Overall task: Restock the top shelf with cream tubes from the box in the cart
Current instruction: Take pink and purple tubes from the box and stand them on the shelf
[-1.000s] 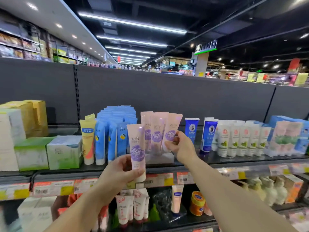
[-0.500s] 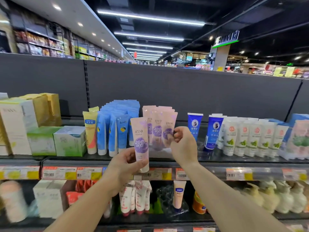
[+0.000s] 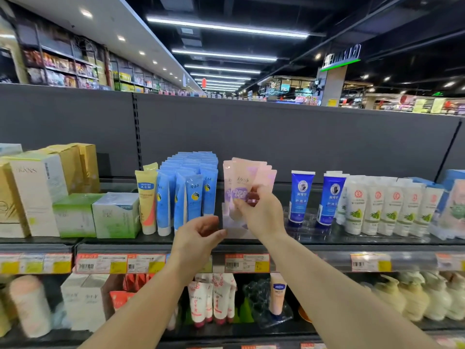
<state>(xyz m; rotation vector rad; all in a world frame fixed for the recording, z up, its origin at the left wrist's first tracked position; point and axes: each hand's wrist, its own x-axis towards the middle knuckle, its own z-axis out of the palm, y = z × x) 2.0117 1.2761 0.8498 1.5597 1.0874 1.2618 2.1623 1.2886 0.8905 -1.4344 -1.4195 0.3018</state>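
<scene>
My left hand hangs nearest me, fingers loosely curled round nothing I can make out. Just up and right of it, my right hand pinches the front of the pink cream tubes. They stand upright on the top shelf, fanned, purple-labelled, beyond my fingertips.

A yellow tube stood next to a bunch of light blue tubes. Two dark blue tubes stood just left of a row of white tubes. Gold boxes sat behind green and white boxes. Orange price tags ran under them. Bright lights shone high above.
</scene>
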